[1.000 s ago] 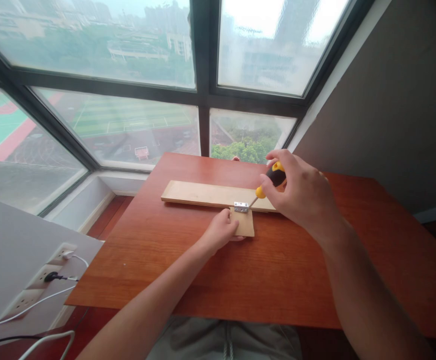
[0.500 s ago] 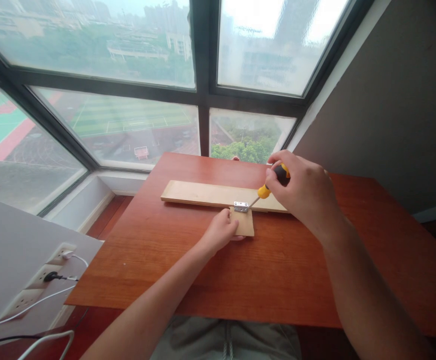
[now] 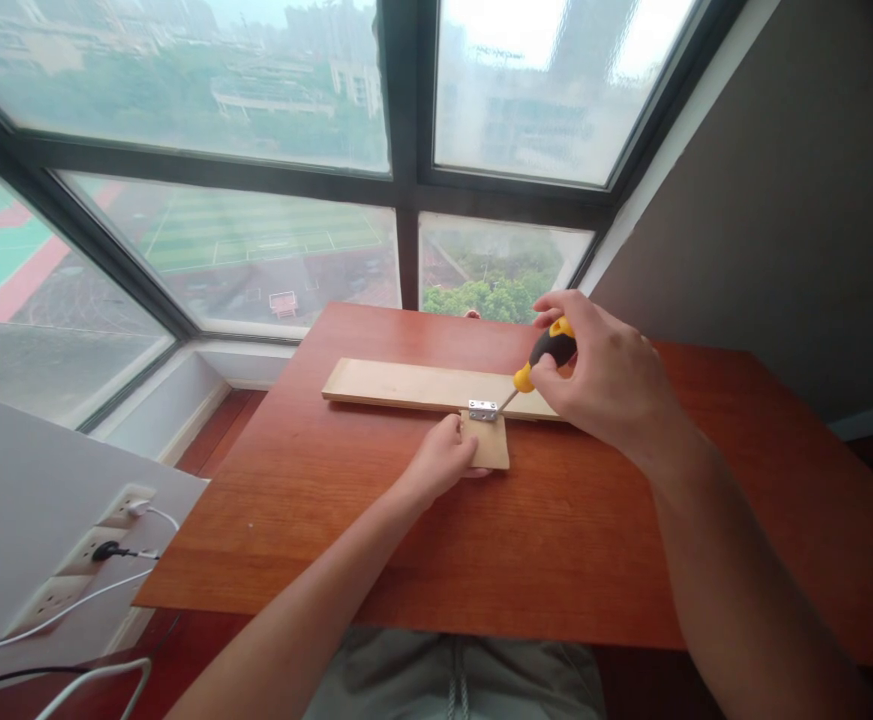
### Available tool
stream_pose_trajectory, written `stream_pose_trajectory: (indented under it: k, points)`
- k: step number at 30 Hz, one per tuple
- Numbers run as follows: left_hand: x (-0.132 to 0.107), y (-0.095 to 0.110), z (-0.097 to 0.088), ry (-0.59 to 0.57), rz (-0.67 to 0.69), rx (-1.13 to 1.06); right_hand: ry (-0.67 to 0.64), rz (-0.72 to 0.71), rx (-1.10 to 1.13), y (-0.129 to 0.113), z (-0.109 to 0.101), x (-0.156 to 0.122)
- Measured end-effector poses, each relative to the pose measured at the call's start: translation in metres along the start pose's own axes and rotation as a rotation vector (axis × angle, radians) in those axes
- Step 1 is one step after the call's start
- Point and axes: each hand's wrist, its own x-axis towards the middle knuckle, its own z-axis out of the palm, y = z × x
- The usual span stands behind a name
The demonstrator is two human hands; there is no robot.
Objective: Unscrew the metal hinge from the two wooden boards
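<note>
My right hand (image 3: 605,385) is wrapped round the yellow and black handle of a screwdriver (image 3: 537,362). Its thin shaft slants down to the left, with the tip on a small silver hinge (image 3: 482,410). The hinge joins a long pale wooden board (image 3: 406,385) to a small wooden piece (image 3: 491,445) in front of it. My left hand (image 3: 440,462) presses on the left side of the small piece, fingers curled against its edge.
The boards lie on a reddish wooden table (image 3: 376,540) set against a large window (image 3: 256,150). A grey wall (image 3: 796,200) rises at the right. At the lower left is a white power strip (image 3: 83,560) with plugged cables.
My right hand has turned slightly on the screwdriver handle while the tip stays on the hinge. The left hand and both boards have kept their place.
</note>
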Motion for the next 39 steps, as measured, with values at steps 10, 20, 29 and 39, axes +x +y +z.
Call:
stream_pose_trajectory:
  k: [10,20,29,39]
  points:
    - [-0.0016,0.003,0.0013,0.003,-0.011,-0.003,0.015,0.026,-0.062,-0.0015,0.0001,-0.001]
    - [0.0011,0.0005,0.0019,-0.005,-0.015,0.027,0.031,0.037,-0.086,-0.0024,0.0005,-0.0004]
    - [-0.0011,0.0014,0.0017,-0.007,-0.009,0.031,0.091,0.045,-0.148,-0.0033,0.0025,-0.0023]
    - [0.0008,-0.0007,0.001,-0.013,0.006,0.029,0.073,0.027,-0.117,-0.0047,0.001,-0.0028]
